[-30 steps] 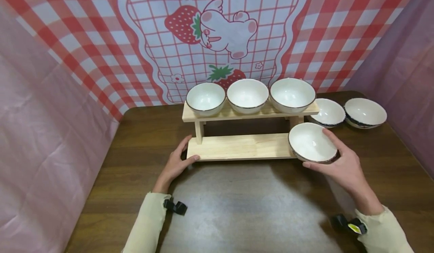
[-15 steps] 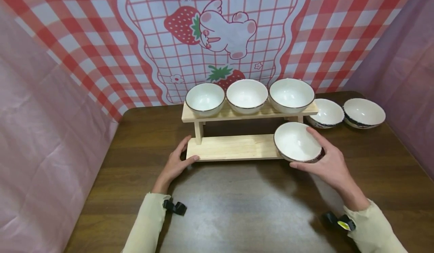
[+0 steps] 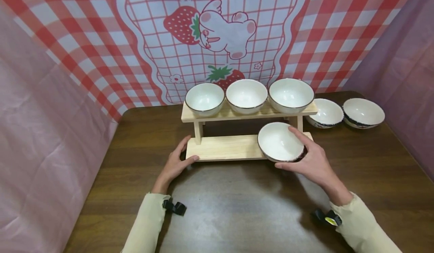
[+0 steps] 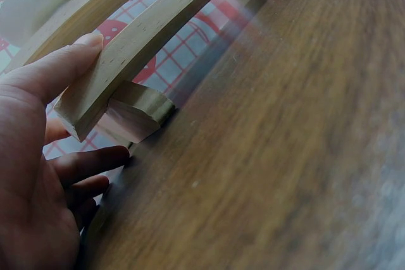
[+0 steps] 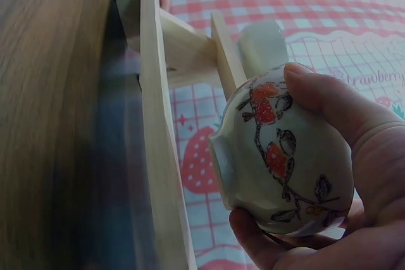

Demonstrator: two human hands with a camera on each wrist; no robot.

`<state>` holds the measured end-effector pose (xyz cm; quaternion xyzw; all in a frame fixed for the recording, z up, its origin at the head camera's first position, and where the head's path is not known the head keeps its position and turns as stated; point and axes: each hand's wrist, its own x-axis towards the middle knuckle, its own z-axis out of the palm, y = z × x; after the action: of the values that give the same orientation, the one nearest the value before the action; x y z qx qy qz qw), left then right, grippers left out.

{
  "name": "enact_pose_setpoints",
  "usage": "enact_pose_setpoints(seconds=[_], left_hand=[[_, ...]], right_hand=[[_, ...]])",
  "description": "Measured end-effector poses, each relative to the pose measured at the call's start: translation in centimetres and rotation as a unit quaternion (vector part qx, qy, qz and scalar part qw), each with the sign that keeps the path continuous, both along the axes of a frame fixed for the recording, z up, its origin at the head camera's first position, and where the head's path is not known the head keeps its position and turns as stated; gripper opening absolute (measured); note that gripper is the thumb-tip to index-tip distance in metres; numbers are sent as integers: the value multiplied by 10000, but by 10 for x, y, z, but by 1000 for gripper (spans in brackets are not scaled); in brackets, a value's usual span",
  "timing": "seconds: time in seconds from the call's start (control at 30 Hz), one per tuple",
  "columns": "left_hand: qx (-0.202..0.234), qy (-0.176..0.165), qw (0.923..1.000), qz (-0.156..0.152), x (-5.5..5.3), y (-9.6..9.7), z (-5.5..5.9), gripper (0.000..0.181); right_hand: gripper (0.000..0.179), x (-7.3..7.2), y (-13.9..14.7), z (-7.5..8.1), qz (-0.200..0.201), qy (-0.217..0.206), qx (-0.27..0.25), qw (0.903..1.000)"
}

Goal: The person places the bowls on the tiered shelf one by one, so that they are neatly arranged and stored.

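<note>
My right hand (image 3: 315, 162) grips a white bowl (image 3: 280, 142) by its right side, thumb at the front and fingers behind. The bowl is over the right part of the lower board of a two-tier wooden stand (image 3: 223, 147). In the right wrist view, red flowers and dark twigs decorate the bowl's outside (image 5: 291, 156), and a gap shows between its foot and the board. At the stand's left end, my left hand (image 3: 174, 166) holds the lower board, thumb on the front edge, fingers around the end. Three white bowls (image 3: 246, 96) line the upper board.
On the brown table (image 3: 217, 208), two more bowls stand right of the stand: one (image 3: 325, 113) partly behind its end, the other (image 3: 364, 113) farther right. A red-and-white checked cloth (image 3: 162, 53) hangs close behind. Pink cloths (image 3: 44, 132) hang at both sides.
My right hand has carried the bowl leftward along the lower board, from its right end toward the middle. My left hand and the stand have stayed put.
</note>
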<state>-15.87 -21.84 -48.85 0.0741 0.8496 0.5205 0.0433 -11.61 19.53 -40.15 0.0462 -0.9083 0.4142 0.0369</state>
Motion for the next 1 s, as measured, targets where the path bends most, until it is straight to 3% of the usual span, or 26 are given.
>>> enact_pose_setpoints(seconds=[1.0], left_hand=[[33, 100, 9999, -77, 0, 1, 1, 83]], right_hand=[[109, -21, -70, -9, 966, -30, -816, 9920]])
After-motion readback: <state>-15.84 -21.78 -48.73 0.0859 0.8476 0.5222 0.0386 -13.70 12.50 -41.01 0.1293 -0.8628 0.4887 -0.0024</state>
